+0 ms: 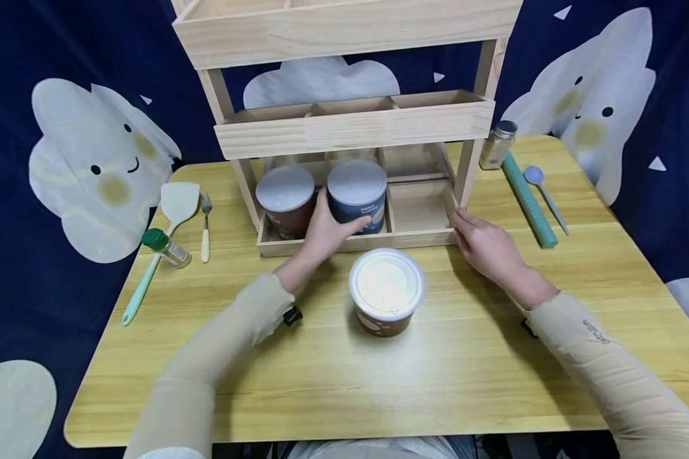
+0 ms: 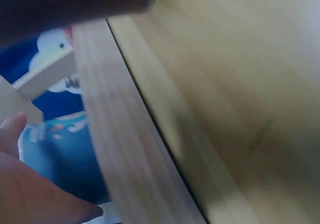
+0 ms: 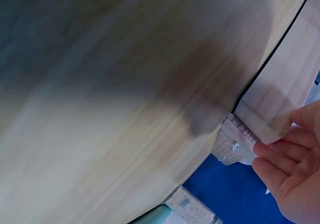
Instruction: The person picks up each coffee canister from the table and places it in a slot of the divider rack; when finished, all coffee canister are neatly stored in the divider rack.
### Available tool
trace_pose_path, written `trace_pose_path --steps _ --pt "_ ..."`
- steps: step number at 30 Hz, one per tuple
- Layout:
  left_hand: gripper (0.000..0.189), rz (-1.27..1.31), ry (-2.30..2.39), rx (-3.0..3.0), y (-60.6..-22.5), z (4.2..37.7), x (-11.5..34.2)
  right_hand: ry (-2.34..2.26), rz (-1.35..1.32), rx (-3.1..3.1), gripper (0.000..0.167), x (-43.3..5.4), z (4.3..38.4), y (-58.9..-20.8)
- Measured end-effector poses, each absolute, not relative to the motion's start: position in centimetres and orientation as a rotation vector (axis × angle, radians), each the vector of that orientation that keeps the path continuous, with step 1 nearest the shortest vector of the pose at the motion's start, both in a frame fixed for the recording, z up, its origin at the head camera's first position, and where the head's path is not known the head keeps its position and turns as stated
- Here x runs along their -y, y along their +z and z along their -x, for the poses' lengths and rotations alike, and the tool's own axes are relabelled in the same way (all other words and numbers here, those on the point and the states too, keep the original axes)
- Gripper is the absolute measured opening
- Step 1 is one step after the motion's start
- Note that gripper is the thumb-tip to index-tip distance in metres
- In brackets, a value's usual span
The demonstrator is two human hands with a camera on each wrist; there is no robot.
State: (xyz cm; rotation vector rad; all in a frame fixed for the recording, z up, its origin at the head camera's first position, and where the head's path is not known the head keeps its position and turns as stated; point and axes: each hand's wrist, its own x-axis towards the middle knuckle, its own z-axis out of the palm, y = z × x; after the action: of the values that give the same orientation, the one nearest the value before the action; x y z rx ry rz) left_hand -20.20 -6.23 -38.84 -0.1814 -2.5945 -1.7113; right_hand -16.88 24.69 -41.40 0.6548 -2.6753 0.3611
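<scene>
My left hand [image 1: 328, 228] holds a blue canister [image 1: 372, 213] with a pale lid, its thumb across the front and its fingers reaching into the gap on the left side. The canister stands in the bottom tier of a wooden rack [image 1: 350, 131]. Left of it, in the same tier, is a brown canister [image 1: 287, 191]. At the tier's front right corner my right hand [image 1: 490, 248] grips the wood, seen closer in the right wrist view, where fingers [image 3: 275, 166] lie against the corner. Another brown canister [image 1: 386, 287] with a white lid stands on the table before the rack.
To the left lie a white spatula [image 1: 179, 201], a fork [image 1: 206, 223] and a green-capped shaker [image 1: 169, 247]. A metal-capped jar [image 1: 498, 145], a green stick [image 1: 528, 199] and a blue spoon [image 1: 542, 191] are at the right. Cloud-print cloth [image 1: 11, 287] hangs behind.
</scene>
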Motion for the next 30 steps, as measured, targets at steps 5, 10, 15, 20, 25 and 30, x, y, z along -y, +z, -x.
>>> trace_pose_path --steps 5,10,15,20,25,30 --pt "0.104 0.142 -1.736 2.733 -38.2 16.0 8.9 0.361 -0.657 2.665 0.032 -24.6 16.9 -41.5" --pt "0.099 0.226 -1.765 2.761 -38.6 12.0 11.9 0.366 -0.667 2.676 0.033 -24.5 17.0 -41.2" --pt "0.106 0.42 -1.802 2.873 -39.9 9.0 12.9 0.366 -0.653 2.705 0.035 -24.6 16.9 -41.1" --pt "0.114 0.62 -1.882 2.894 -41.0 7.9 12.1 0.362 -0.647 2.715 0.035 -24.6 16.9 -41.2" --pt "0.118 0.748 -1.913 2.81 -41.4 7.7 11.3 0.364 -0.649 2.711 0.036 -24.5 16.9 -41.3" --pt "0.123 0.813 -1.889 2.78 -41.4 8.1 10.4 0.349 -0.641 2.711 0.035 -24.6 16.8 -41.2"
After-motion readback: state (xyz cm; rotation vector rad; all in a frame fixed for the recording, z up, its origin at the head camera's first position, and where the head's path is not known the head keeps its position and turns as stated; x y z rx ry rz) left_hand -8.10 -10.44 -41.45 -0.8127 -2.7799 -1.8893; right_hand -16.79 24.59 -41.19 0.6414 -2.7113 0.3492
